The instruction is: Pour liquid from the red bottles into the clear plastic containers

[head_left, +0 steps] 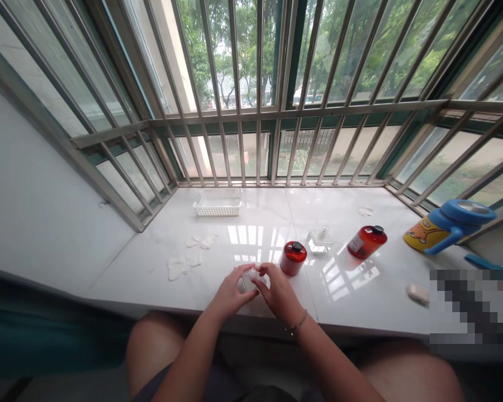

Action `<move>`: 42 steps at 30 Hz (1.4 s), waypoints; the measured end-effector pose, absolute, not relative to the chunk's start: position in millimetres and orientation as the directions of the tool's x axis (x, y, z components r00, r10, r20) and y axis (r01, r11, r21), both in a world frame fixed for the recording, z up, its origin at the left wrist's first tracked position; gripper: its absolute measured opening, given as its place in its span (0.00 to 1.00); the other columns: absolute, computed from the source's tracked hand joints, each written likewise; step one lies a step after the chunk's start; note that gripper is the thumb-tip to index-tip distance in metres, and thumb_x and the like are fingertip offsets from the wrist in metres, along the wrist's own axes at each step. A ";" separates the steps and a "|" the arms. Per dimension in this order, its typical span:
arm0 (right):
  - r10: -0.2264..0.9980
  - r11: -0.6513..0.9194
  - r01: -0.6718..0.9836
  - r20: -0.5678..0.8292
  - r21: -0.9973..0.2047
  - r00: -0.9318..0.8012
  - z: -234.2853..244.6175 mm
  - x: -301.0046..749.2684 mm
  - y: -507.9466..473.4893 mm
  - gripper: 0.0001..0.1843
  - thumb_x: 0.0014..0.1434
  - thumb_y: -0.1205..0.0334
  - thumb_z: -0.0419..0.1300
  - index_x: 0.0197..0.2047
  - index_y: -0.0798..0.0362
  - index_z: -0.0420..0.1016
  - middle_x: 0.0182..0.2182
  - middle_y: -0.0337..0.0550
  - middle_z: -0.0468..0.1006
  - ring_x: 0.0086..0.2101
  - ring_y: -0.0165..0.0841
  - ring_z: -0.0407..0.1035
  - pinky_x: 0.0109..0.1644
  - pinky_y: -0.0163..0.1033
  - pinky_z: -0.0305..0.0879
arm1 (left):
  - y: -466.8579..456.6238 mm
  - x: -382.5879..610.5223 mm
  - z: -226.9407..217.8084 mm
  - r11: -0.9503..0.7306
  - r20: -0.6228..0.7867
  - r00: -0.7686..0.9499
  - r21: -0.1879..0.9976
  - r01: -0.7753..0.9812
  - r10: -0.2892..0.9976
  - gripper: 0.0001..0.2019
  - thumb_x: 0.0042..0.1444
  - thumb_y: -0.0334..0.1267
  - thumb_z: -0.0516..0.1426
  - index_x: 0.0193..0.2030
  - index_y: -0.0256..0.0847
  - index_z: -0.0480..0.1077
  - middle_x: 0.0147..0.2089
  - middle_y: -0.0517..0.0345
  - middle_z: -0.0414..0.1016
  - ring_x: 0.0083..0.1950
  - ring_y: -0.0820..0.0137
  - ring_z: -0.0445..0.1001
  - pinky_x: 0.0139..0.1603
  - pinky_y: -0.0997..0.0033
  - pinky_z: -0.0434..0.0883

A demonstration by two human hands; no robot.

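Near the front edge of the white ledge, my left hand (228, 293) is wrapped around a small clear container (246, 282), which looks like glass or plastic. The fingers of my right hand (275, 289) are bent and pinched at the container's upper right side, partly covering it. Whether they hold a separate part there is too small to make out. Just right of my right hand stands a red translucent bottle (294, 260) with a black cap. Behind it to the right sits a clear square glass bottle (319, 241) with a narrow neck.
Another red bottle (366, 243) stands farther right, beside a blue and yellow cup (438, 229) with a handle. A beige object (418, 293) lies near the right front. Crumpled white tissues (178, 268) lie left. A white basket (218, 211) sits before the window bars (257, 151).
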State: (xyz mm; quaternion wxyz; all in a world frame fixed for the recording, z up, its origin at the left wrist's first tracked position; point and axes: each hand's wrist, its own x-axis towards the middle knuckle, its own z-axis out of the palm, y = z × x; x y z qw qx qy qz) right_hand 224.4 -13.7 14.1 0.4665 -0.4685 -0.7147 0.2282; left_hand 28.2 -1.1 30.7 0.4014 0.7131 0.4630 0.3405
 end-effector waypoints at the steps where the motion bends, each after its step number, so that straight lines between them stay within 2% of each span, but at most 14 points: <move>1: 0.871 0.475 0.462 0.474 -0.749 -0.126 12.3 224.9 -17.7 0.11 0.70 0.63 0.60 0.55 0.47 0.71 0.46 0.46 0.79 0.46 0.41 0.77 0.53 0.49 0.77 | -1.1 28.1 30.1 -0.258 0.125 0.345 0.892 0.371 0.930 0.29 0.56 0.36 0.68 0.66 0.50 0.74 0.69 0.52 0.77 0.71 0.54 0.74 0.76 0.49 0.67; 3: 0.852 0.500 0.467 0.511 -0.729 -0.115 8.5 225.8 -25.8 0.18 0.71 0.63 0.59 0.62 0.47 0.68 0.53 0.50 0.79 0.54 0.44 0.76 0.60 0.54 0.75 | -2.3 28.5 29.1 -0.252 0.127 0.345 0.904 0.347 0.930 0.28 0.56 0.36 0.68 0.65 0.50 0.74 0.70 0.51 0.76 0.72 0.54 0.73 0.77 0.49 0.66; 6: 0.853 0.491 0.473 0.513 -0.731 -0.093 3.9 227.2 -35.1 0.23 0.71 0.61 0.60 0.67 0.47 0.65 0.60 0.54 0.76 0.60 0.47 0.73 0.66 0.59 0.73 | -5.4 30.0 28.1 -0.178 0.082 0.300 0.934 0.309 0.950 0.25 0.55 0.36 0.68 0.60 0.49 0.73 0.69 0.50 0.76 0.71 0.53 0.74 0.75 0.48 0.68; 9: 0.873 0.459 0.475 0.481 -0.751 -0.084 0.4 227.8 -39.5 0.23 0.71 0.60 0.60 0.67 0.47 0.65 0.60 0.55 0.76 0.61 0.47 0.73 0.66 0.60 0.74 | -7.2 30.8 28.3 -0.127 0.055 0.249 0.951 0.281 0.967 0.24 0.54 0.39 0.70 0.56 0.47 0.70 0.69 0.48 0.77 0.70 0.53 0.75 0.73 0.49 0.69; 13: 0.899 0.403 0.457 0.437 -0.793 -0.033 -5.3 224.9 -40.0 0.25 0.71 0.58 0.60 0.69 0.47 0.63 0.62 0.55 0.75 0.61 0.47 0.73 0.65 0.60 0.75 | -7.1 30.5 30.2 -0.155 0.057 0.294 0.934 0.321 0.954 0.30 0.55 0.38 0.69 0.65 0.49 0.69 0.71 0.49 0.75 0.72 0.54 0.73 0.76 0.51 0.66; 17: 0.917 0.355 0.412 0.399 -0.839 0.022 -9.5 220.3 -39.9 0.31 0.71 0.56 0.61 0.72 0.48 0.57 0.64 0.57 0.74 0.61 0.46 0.74 0.64 0.59 0.76 | -6.6 30.3 26.7 -0.129 0.040 0.271 0.939 0.319 0.962 0.25 0.57 0.41 0.69 0.59 0.48 0.70 0.70 0.50 0.75 0.71 0.54 0.73 0.74 0.51 0.67; 22: 0.931 0.315 0.370 0.360 -0.874 0.059 -10.9 217.2 -41.8 0.34 0.70 0.55 0.61 0.74 0.49 0.53 0.62 0.57 0.75 0.60 0.45 0.75 0.63 0.57 0.77 | -6.1 30.7 24.1 -0.155 0.055 0.280 0.925 0.346 0.959 0.28 0.56 0.40 0.69 0.63 0.49 0.69 0.70 0.50 0.75 0.72 0.56 0.73 0.76 0.54 0.66; 27: 0.939 0.295 0.360 0.338 -0.885 0.063 -13.3 215.6 -43.2 0.35 0.70 0.54 0.62 0.73 0.48 0.54 0.61 0.56 0.75 0.59 0.45 0.75 0.63 0.57 0.77 | -7.8 31.5 25.8 -0.113 0.035 0.250 0.945 0.306 0.968 0.23 0.56 0.41 0.69 0.57 0.47 0.69 0.70 0.50 0.76 0.70 0.55 0.75 0.72 0.53 0.70; 31: 0.936 0.294 0.381 0.345 -0.877 0.071 -9.7 214.5 -42.6 0.36 0.68 0.55 0.64 0.73 0.49 0.55 0.61 0.56 0.75 0.60 0.46 0.74 0.64 0.59 0.75 | -8.0 31.4 25.9 -0.155 0.067 0.270 0.935 0.320 0.960 0.28 0.56 0.37 0.67 0.63 0.49 0.69 0.71 0.50 0.74 0.72 0.54 0.73 0.75 0.51 0.67; 36: 0.923 0.303 0.414 0.372 -0.859 0.096 5.2 207.3 -31.4 0.38 0.63 0.56 0.69 0.72 0.48 0.59 0.57 0.52 0.79 0.59 0.48 0.74 0.68 0.63 0.70 | -8.2 32.6 21.7 -0.146 0.073 0.269 0.953 0.265 0.960 0.21 0.58 0.45 0.68 0.53 0.48 0.66 0.69 0.48 0.76 0.72 0.54 0.74 0.73 0.52 0.69; 38: 0.926 0.295 0.404 0.363 -0.866 0.101 11.4 203.3 -24.6 0.38 0.63 0.57 0.70 0.71 0.48 0.60 0.53 0.50 0.81 0.57 0.48 0.75 0.68 0.63 0.69 | -8.0 33.1 19.2 -0.143 0.073 0.267 0.957 0.254 0.961 0.24 0.59 0.45 0.68 0.56 0.48 0.63 0.68 0.47 0.76 0.71 0.56 0.74 0.72 0.53 0.70; 42: 0.947 0.264 0.309 0.307 -0.914 0.099 23.7 200.5 -16.0 0.36 0.62 0.59 0.70 0.70 0.47 0.63 0.49 0.46 0.83 0.55 0.46 0.77 0.68 0.61 0.69 | -6.4 31.5 15.3 -0.137 0.061 0.266 0.951 0.276 0.962 0.37 0.55 0.42 0.71 0.68 0.49 0.59 0.68 0.47 0.75 0.68 0.56 0.76 0.71 0.52 0.70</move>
